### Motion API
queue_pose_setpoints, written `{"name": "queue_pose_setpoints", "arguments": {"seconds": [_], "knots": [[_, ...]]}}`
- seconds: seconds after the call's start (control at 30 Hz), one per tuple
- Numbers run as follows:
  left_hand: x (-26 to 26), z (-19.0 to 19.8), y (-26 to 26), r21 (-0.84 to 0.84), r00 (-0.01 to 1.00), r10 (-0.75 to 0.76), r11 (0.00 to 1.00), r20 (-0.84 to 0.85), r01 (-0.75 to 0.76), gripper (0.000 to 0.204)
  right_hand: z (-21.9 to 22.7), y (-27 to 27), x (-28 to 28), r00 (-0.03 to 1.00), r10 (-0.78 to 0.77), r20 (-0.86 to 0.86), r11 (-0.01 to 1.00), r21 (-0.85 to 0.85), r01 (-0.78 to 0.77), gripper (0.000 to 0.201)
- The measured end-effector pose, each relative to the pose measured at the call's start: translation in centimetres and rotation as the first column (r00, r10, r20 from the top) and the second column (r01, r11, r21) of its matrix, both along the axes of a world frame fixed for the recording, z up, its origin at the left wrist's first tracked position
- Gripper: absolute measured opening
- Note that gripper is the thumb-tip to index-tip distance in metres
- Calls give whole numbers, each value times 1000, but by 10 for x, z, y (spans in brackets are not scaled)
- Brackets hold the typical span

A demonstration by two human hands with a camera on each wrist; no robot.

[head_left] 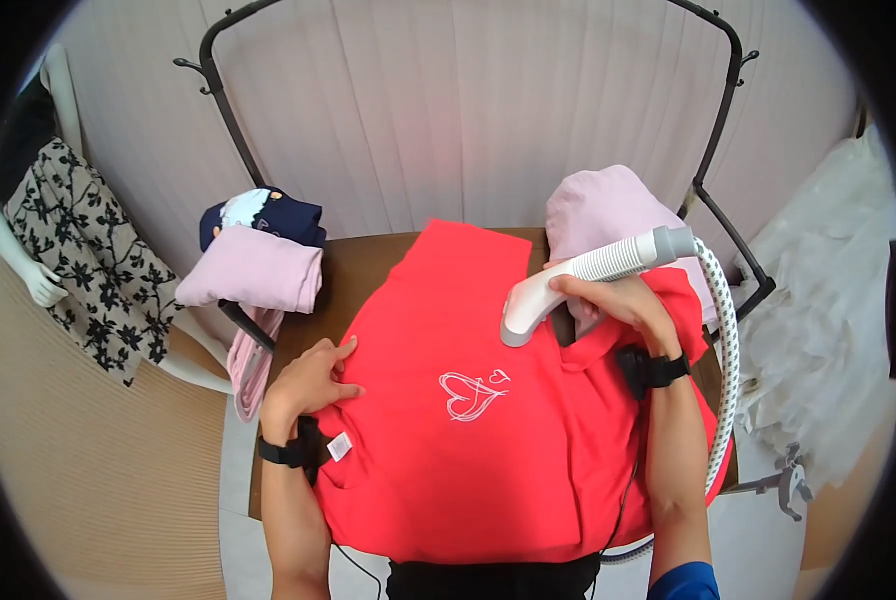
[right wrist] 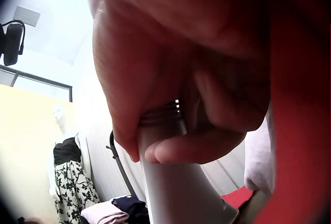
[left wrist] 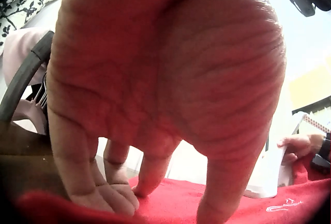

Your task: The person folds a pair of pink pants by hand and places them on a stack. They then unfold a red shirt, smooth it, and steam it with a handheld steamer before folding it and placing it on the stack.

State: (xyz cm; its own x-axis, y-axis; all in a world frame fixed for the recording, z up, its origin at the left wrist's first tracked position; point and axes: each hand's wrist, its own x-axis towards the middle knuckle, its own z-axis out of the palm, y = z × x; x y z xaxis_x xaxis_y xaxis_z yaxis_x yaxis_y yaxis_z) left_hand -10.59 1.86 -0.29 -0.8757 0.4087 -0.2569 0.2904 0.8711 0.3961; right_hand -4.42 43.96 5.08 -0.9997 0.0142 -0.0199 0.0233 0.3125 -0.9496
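A red garment (head_left: 418, 330) with a white heart print (head_left: 471, 396) is spread over a brown board. My right hand (head_left: 616, 303) grips the handle of a white garment steamer (head_left: 538, 303), fingers curled round it in the right wrist view. The steamer's grey head is down at the red fabric, above and right of the print. At the garment's left edge, my left hand (head_left: 313, 378) rests on the cloth with thumb and fingers spread. The left wrist view shows its fingertips down at the red fabric. A white label (head_left: 340, 446) shows just below that hand.
A ribbed steam hose (head_left: 730, 360) curves down past my right forearm. Folded pink and navy clothes (head_left: 258, 268) lie at the back left, with a pink bundle (head_left: 608, 200) at the back right. A black rack frame (head_left: 230, 120) rises behind; a mannequin (head_left: 78, 230) stands left, a white gown (head_left: 818, 300) right.
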Motion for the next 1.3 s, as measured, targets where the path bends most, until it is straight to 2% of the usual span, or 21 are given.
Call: {"name": "queue_pose_setpoints", "arguments": {"seconds": [0.07, 0.13, 0.17, 0.23, 0.27, 0.3, 0.33, 0.4, 0.43, 0.5, 0.6, 0.63, 0.67, 0.7, 0.77, 0.8, 0.87, 1.03, 1.1, 1.23, 1.3], "knots": [[-1, 1, 0, -5, 1000, 8, 1000, -3, -8, 79, 3, 3, 1, 1000, 14, -14, 1000, 14, -13, 24], [-3, -3, 0, 3, 1000, 19, 1000, 3, -19, 80, 9, 4, 6, 999, 12, 50, 997, 76, -16, 22], [-5, -4, 0, -35, 999, -19, 999, -27, 18, 79, 11, 2, 7, 999, 23, 49, 997, 75, -27, 22], [-6, 0, 1, -75, 997, -50, 996, -62, 45, 79, 13, 0, 9, 999, 38, -34, 996, 87, -35, 22], [-2, 8, 6, -149, 996, -68, 987, -55, 59, 78, 13, 0, 9, 998, 43, -36, 996, 85, -40, 22], [2, 16, 9, -223, 995, -88, 972, -47, 75, 77, 11, 0, 9, 995, 27, -99, 996, 83, -19, 24], [6, 22, 9, -226, 995, -86, 971, -51, 72, 77, 10, 1, 8, 986, 11, -164, 997, 80, 2, 25], [10, 32, 11, -370, 997, -67, 926, 43, 78, 71, 11, 4, 7, 986, -41, -164, 994, 91, 57, 27], [7, 35, 10, -369, 997, -69, 926, 37, 78, 71, 13, 6, 7, 982, -96, -160, 988, 107, 114, 29], [2, 41, 6, -403, 993, -103, 907, 64, 120, 55, 13, 10, 5, 978, -104, -183, 989, 85, 122, 30], [-3, 55, 24, -476, 996, -84, 877, -12, 68, 46, 15, 7, 3, 973, -114, -200, 990, 57, 128, 33], [-3, 57, 30, -385, 992, -114, 919, -58, 83, 36, 15, 6, 4, 973, -126, -193, 989, 50, 138, 34], [-8, 48, 31, -382, 992, -113, 920, -60, 82, 36, 16, 4, 5, 973, -125, -195, 989, 53, 138, 34], [-17, 30, 33, -243, 973, -128, 967, -193, 79, 31, 16, 2, 5, 973, -130, -191, 989, 51, 142, 34], [-28, 9, 43, 27, 913, -87, 994, -398, 106, 22, 14, 1, 5, 973, -133, -187, 988, 58, 146, 34], [-36, 2, 49, 36, 914, -82, 994, -397, 105, 22, 10, 2, 2, 973, -118, -200, 992, 28, 126, 34], [-53, -9, 58, 314, 951, 120, 949, -286, -25, 20, 7, -1, 1, 973, -95, -210, 995, 8, 99, 34], [-72, -24, 57, 391, 941, 227, 913, -252, -116, 20, 2, -21, -5, 986, -51, -157, 998, -46, 44, 37], [-77, -30, 54, 299, 933, 188, 950, -306, -94, 17, -7, -28, -8, 985, -35, -169, 999, -14, 34, 36], [-90, -33, 46, 347, 958, 129, 937, -257, -33, 20, -14, -61, -7, 978, 36, -208, 999, -26, -42, 36], [-92, -32, 41, 392, 985, 128, 917, -117, -72, 25, -14, -76, -12, 976, 61, -207, 998, -3, -63, 37]]}}
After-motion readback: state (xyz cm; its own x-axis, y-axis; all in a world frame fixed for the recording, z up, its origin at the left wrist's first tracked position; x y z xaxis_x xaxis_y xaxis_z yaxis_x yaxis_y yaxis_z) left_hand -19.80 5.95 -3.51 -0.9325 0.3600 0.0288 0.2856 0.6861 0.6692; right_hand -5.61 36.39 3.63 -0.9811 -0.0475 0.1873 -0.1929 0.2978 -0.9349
